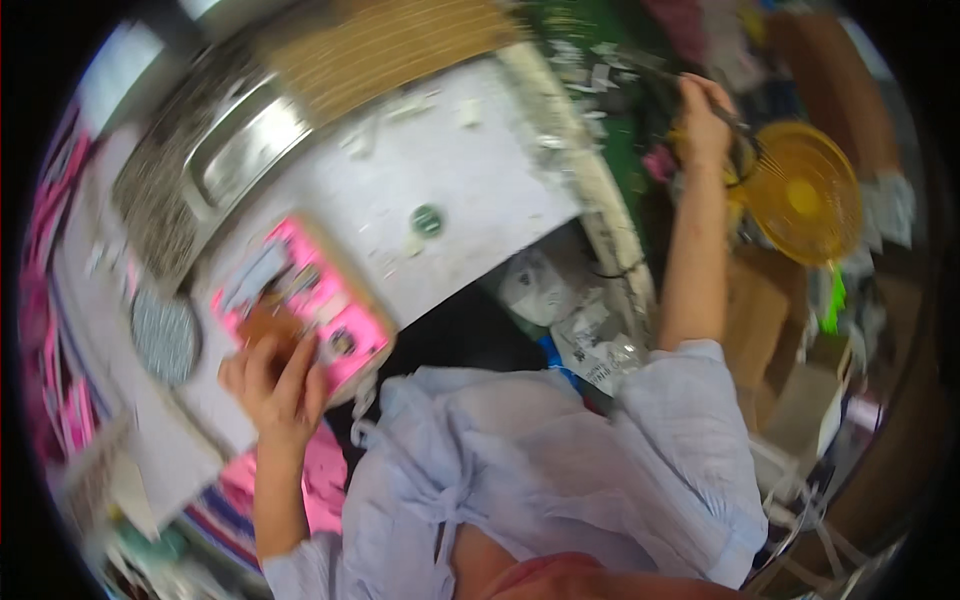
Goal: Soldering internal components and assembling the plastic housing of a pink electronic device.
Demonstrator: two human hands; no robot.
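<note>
At the left of the white table, my left hand (275, 385) bends its fingers down over a pink block (355, 370). Its fingertips close on a small brown piece (268, 325), blurred and partly covered by the fingers. A grey strip (258, 275) and several small parts lie in the block's pink top. Far to the right, my right hand (705, 120) is stretched out and closed around a dark, thin tool (735, 125). The tool's slim end points left, and a dark loop shows below the hand; blur hides its exact kind.
A metal tray (250, 140) and a slatted wooden board (390, 45) lie at the back. A green round lid (427, 221) sits mid-table. A grey round disc (165, 335) lies left. Beyond the table's right edge are plastic bags (590, 340), a yellow basin (830, 195) and cardboard.
</note>
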